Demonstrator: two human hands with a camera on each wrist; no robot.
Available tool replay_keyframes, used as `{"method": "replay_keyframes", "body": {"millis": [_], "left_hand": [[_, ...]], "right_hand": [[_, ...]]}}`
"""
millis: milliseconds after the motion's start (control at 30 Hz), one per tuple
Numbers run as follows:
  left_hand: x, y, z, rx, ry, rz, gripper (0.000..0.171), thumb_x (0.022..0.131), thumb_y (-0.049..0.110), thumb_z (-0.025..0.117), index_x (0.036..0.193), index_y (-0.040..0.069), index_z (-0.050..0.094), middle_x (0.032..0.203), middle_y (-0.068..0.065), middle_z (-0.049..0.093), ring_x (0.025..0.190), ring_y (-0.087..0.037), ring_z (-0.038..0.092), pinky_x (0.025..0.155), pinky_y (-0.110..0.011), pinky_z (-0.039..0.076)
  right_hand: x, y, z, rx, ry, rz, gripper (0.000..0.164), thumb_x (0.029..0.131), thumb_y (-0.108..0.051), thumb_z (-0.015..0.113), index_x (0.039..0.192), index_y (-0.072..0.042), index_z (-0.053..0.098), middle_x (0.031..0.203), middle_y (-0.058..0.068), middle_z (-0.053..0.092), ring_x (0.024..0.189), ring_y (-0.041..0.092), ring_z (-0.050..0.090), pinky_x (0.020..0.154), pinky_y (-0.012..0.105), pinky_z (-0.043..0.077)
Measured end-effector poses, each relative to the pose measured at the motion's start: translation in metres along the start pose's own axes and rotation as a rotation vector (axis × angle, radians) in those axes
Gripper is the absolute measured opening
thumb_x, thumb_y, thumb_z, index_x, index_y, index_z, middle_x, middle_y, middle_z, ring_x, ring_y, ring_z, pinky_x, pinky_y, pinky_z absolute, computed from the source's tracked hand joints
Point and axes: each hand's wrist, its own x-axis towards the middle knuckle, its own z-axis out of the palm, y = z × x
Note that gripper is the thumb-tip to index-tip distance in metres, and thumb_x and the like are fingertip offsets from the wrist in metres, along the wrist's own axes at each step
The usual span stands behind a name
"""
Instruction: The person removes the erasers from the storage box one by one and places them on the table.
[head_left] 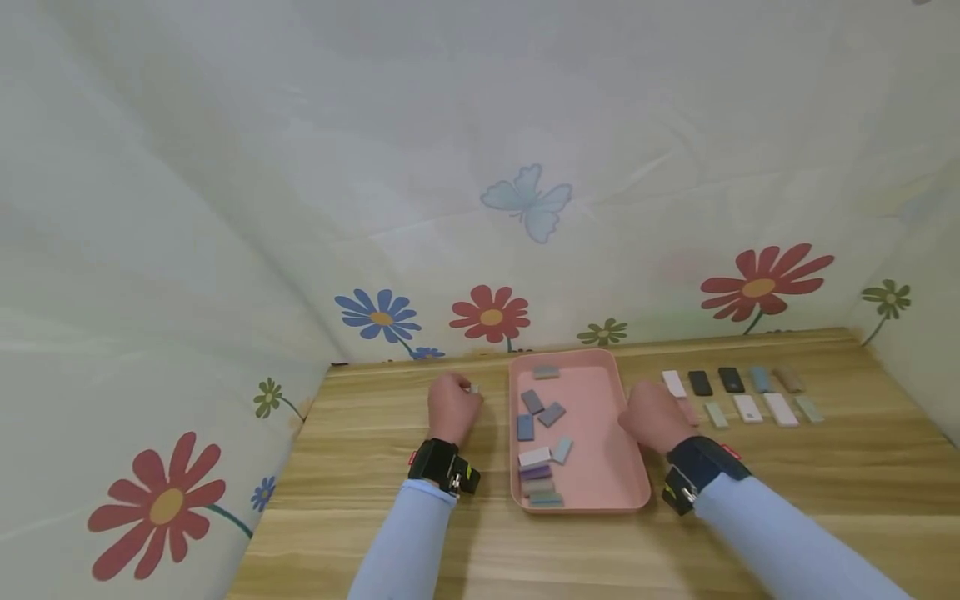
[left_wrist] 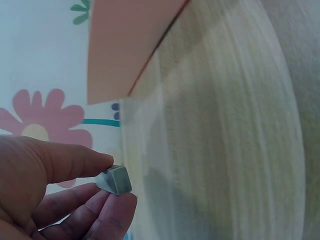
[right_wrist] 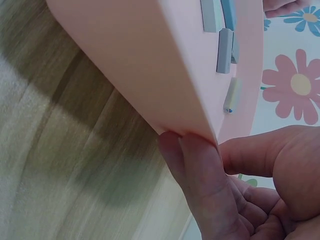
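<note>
My left hand (head_left: pixel 453 408), left of the tray over the table, pinches a small grey-green block (left_wrist: pixel 119 180) between thumb and fingertips. In the head view only a pale end of that block shows past the fingers. The pink tray (head_left: pixel 600 454) lies flat at the middle of the table. Its right side wall is gripped by my right hand (head_left: pixel 655 414), thumb inside and fingers outside, as the right wrist view shows. Inside the tray are several small blocks: grey ones (head_left: pixel 552 414), a white one (head_left: pixel 535 457), a purple one (head_left: pixel 536 472) and a light blue-green one (head_left: pixel 562 451).
Right of the tray, two rows of small blocks lie on the wooden table (head_left: pixel 825 483), among them black (head_left: pixel 731 380), white (head_left: pixel 781 410), blue (head_left: pixel 761 380) and brown (head_left: pixel 788 379) ones. Behind the table hangs a pale flowered sheet (head_left: pixel 420 208).
</note>
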Motion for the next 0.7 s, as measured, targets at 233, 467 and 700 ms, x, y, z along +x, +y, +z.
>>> {"method": "replay_keyframes", "body": {"millis": [233,467,700], "left_hand": [[0.0016,-0.0073,0.0054,0.064,-0.026,-0.072,0.007,0.066,0.011,0.074,0.067,0.007,0.068,0.073,-0.005,0.066,0.065,-0.019,0.057,0.054,-0.028,0.043],[-0.0001,-0.0061,0.0067,0.105,-0.042,-0.067,0.025,0.065,0.008,0.071,0.047,0.011,0.053,0.048,0.002,0.045,0.047,-0.016,0.038,0.041,-0.027,0.027],[-0.0031,-0.0015,0.0057,0.127,-0.050,-0.055,0.038,0.063,0.005,0.065,0.043,0.015,0.034,0.046,0.006,0.021,0.044,-0.013,0.019,0.039,-0.027,0.014]], "right_hand": [[-0.0005,-0.0015,-0.0003,0.007,-0.001,0.009,0.021,0.081,-0.007,0.054,0.060,-0.004,0.058,0.051,0.002,0.048,0.045,0.016,0.048,0.041,0.025,0.033],[-0.0002,-0.0043,-0.0012,-0.012,-0.033,0.043,0.018,0.081,-0.007,0.052,0.065,-0.003,0.059,0.055,0.004,0.051,0.048,0.017,0.050,0.043,0.025,0.035],[0.0004,-0.0049,-0.0015,-0.024,-0.039,0.059,0.017,0.081,-0.007,0.053,0.066,-0.003,0.059,0.058,0.005,0.053,0.050,0.018,0.051,0.044,0.025,0.035]]}}
